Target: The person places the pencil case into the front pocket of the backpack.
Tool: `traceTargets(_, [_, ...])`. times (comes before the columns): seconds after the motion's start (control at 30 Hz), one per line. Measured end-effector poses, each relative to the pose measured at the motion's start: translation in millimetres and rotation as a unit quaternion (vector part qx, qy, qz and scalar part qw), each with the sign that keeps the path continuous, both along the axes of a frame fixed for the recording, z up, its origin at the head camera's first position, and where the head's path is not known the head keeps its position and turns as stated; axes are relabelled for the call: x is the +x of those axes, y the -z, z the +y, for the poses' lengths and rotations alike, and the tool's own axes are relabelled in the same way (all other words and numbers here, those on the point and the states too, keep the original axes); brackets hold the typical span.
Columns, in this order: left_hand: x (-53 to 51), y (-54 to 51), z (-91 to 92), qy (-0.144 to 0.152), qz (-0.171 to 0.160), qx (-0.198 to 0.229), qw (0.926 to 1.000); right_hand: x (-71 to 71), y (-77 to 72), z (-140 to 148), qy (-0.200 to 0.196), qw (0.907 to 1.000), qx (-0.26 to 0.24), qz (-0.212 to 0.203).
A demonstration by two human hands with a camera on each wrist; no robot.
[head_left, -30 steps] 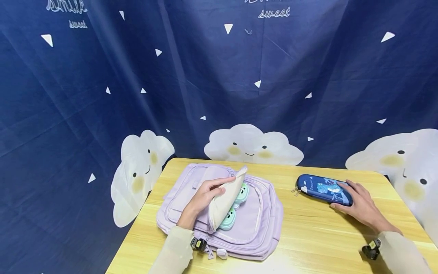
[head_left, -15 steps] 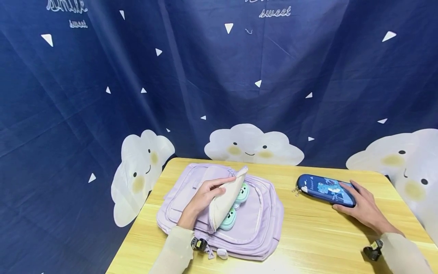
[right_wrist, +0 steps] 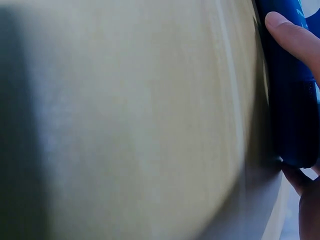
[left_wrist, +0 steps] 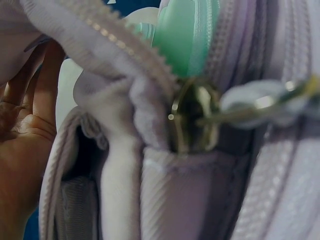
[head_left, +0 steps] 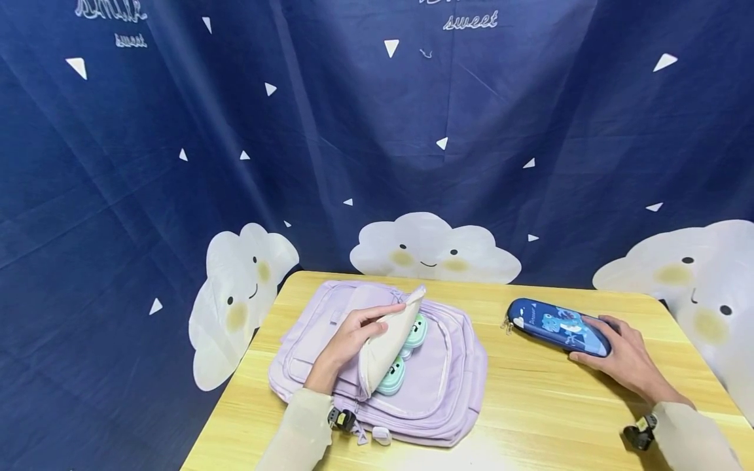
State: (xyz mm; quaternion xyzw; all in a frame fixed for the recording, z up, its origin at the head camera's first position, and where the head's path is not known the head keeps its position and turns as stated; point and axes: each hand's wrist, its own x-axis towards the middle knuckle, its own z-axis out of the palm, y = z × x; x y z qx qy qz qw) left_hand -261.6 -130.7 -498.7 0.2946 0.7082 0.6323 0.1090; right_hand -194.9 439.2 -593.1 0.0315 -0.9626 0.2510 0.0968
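Observation:
A lilac backpack [head_left: 430, 379] lies flat on the table in the head view, its front pocket unzipped. My left hand [head_left: 347, 337] holds the cream-lined pocket flap [head_left: 384, 356] raised; in the left wrist view the hand [left_wrist: 25, 130] is partly hidden behind the fabric. Rounded mint-green items with small faces [head_left: 391, 376] show under the flap, partly covered. To the right, my right hand [head_left: 627, 360] grips the near right end of a blue dinosaur pencil case [head_left: 544, 320] lying on the table. The right wrist view shows the thumb [right_wrist: 295, 37] along the case's side.
The backpack's gold zipper slider [left_wrist: 195, 117] is close in the left wrist view. A white zip pull [head_left: 381, 436] hangs at the bag's near edge. Behind the wooden table [head_left: 518, 405] hangs a dark blue curtain [head_left: 330, 131] with clouds.
The pencil case's right end has turned very slightly toward me along with my right hand. My left hand and the flap look still.

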Motion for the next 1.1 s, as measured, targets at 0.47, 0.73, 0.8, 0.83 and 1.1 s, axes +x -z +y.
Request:
traceTargets(0.47, [0.0,0.1,0.0,-0.002,-0.002,-0.005,1.0000,2.6,6.0,-6,0.012,0.9997,-0.006,0.023])
traceTargets(0.73, [0.3,-0.3,0.5,-0.002,-0.006,-0.002,1.0000,5.9,8.0,-10,0.014,0.9993,-0.019,0.030])
traceTargets(0.8, [0.3,-0.2,0.2,-0.001,-0.005,0.000,1.0000,6.6,7.8,-11,0.015,0.9993,-0.019,0.029])
traceTargets(0.83, [0.4,-0.4,0.0,-0.001,-0.004,0.002,1.0000,7.1,7.6,-11,0.017,0.9993,-0.019,0.028])
traceTargets(1.1, [0.2,0.9,-0.4,0.001,-0.003,0.006,1.0000,11.3,5.9,-17,0.016,0.9982,-0.022,0.054])
